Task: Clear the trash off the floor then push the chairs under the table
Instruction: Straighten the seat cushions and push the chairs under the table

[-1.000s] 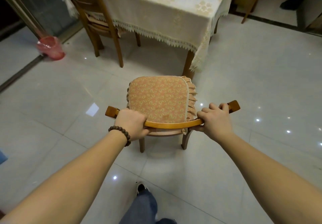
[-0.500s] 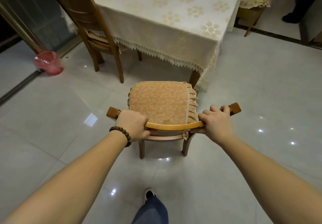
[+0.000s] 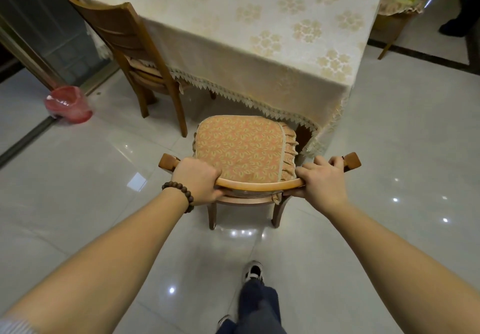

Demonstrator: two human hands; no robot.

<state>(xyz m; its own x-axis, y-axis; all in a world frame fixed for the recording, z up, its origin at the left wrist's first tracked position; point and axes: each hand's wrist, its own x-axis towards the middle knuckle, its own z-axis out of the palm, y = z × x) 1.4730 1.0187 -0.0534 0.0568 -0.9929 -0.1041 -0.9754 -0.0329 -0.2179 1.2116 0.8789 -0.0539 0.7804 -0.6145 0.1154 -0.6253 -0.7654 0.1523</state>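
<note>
Warm indoor light, ceiling-lamp glare dots on glossy floor (image 3: 389, 151), wide-angle edge distortion.

No readable text, label or number anywhere.

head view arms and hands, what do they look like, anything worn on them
Both forearms are bare up to the frame edge. The left hand has a bracelet of round dark brown wooden beads at its wrist, and a bit of pale ribbed sleeve shows at the bottom left corner. The right hand wears nothing visible.
</note>
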